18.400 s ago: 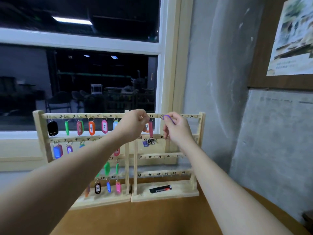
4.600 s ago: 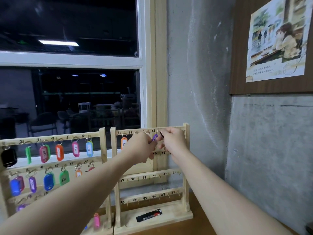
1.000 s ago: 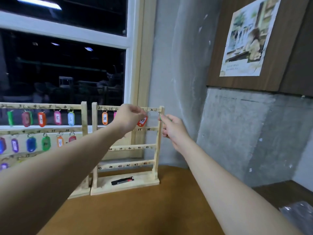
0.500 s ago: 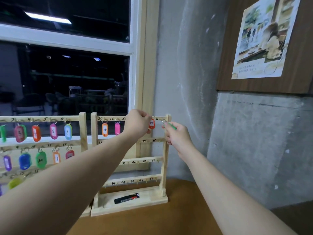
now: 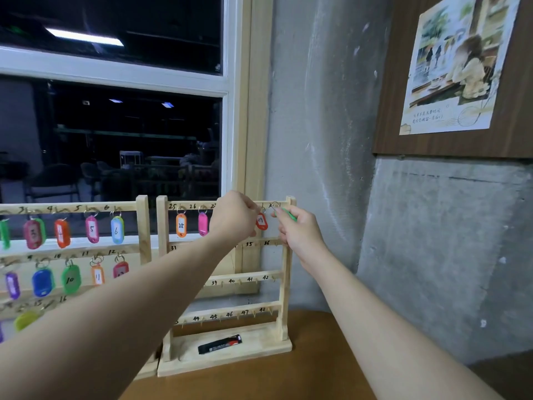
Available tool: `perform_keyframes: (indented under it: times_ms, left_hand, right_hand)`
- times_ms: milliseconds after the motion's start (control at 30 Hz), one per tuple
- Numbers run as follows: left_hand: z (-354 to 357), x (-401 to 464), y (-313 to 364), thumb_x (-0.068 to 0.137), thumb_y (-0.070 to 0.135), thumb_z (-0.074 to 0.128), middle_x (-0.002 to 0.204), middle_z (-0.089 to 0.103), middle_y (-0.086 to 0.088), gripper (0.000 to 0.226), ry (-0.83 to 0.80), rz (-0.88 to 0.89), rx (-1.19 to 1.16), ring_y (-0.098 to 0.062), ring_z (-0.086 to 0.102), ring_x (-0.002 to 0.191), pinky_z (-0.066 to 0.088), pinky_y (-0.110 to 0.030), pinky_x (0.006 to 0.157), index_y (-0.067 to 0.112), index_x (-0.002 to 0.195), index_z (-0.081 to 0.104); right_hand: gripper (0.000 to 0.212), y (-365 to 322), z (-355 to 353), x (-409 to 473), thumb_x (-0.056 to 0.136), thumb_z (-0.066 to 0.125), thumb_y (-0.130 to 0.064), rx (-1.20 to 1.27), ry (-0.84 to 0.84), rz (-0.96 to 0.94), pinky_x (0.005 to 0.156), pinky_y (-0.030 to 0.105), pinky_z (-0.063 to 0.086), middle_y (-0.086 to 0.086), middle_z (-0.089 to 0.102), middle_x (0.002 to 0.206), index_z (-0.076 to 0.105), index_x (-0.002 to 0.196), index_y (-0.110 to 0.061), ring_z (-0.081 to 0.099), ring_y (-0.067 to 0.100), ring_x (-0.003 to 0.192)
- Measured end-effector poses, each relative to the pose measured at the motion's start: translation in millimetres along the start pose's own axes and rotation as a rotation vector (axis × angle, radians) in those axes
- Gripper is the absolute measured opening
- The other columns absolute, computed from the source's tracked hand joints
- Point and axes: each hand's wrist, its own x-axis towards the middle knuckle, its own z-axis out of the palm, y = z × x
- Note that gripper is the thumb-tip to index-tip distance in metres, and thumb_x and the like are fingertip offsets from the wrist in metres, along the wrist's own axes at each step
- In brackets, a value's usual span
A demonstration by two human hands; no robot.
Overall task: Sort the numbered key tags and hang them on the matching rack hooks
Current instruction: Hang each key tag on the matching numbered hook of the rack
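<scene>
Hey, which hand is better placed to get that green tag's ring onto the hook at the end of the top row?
Right. The right hand already pinches the green tag, its ring level with the top bar's last hook. The left hand is curled further in, beside the red 29 tag.

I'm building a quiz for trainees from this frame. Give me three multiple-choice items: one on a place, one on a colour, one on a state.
1. Where does the black lighter lie?
A. on the right rack's base
B. on the windowsill
C. on a hook

2. What colour is the tag marked 25?
A. blue
B. orange
C. black

3. What is the right hand doing?
A. resting flat on the table
B. hanging idle
C. pinching a green tag at the top rail

Answers: A, it lies on the base board; B, its shell is orange; C, fingers hold the tag by hook 30.
</scene>
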Motion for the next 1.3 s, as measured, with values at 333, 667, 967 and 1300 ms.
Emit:
perform_keyframes:
  times_ms: [333, 667, 967, 1300]
  left_hand:
    - [8, -5, -18, 0.095, 0.01, 0.066, 0.077, 0.072, -0.011, 0.007, 0.006, 0.08, -0.135, -0.019, 0.065, 0.058, 0.043, -0.017, 0.04, 0.012, 0.089, 0.068]
    - [10, -18, -37, 0.091, 0.005, 0.059, 0.077, 0.071, 0.005, 0.02, 0.025, 0.089, -0.151, -0.015, 0.067, 0.07, 0.052, -0.027, 0.062, 0.023, 0.088, 0.066]
    - [1, -52, -58, 0.089, 0.004, 0.069, 0.081, 0.069, 0.004, 0.02, -0.098, 0.034, -0.141, -0.013, 0.065, 0.075, 0.051, -0.023, 0.068, 0.022, 0.082, 0.065]
    - [29, -170, -80, 0.084, 0.006, 0.071, 0.08, 0.074, -0.001, 0.011, -0.52, 0.009, 0.021, -0.012, 0.066, 0.072, 0.054, -0.026, 0.068, 0.017, 0.08, 0.071]
  right_hand:
    - [0.028, -10, 20, 21, 0.084, 0.053, -0.048, -0.246, -0.061, -0.02, 0.069, 0.034, 0.044, 0.002, 0.042, 0.102, 0.07, 0.077, -0.026, 0.049, 0.017, 0.066]
    - [0.03, 2, 18, 9, 0.099, 0.054, -0.035, -0.258, -0.065, 0.08, 0.061, 0.031, 0.039, 0.0, 0.048, 0.058, 0.063, 0.077, -0.018, 0.047, 0.022, 0.058]
    - [0.031, 43, -21, -66, 0.104, 0.05, -0.022, -0.31, -0.156, 0.238, 0.051, 0.026, 0.039, 0.0, 0.05, 0.057, 0.067, 0.08, -0.014, 0.047, 0.015, 0.052]
    - [0.032, 78, -141, -209, 0.103, 0.054, -0.02, -0.476, 0.009, 0.398, 0.049, 0.024, 0.031, 0.002, 0.047, 0.058, 0.068, 0.082, -0.001, 0.043, 0.015, 0.052]
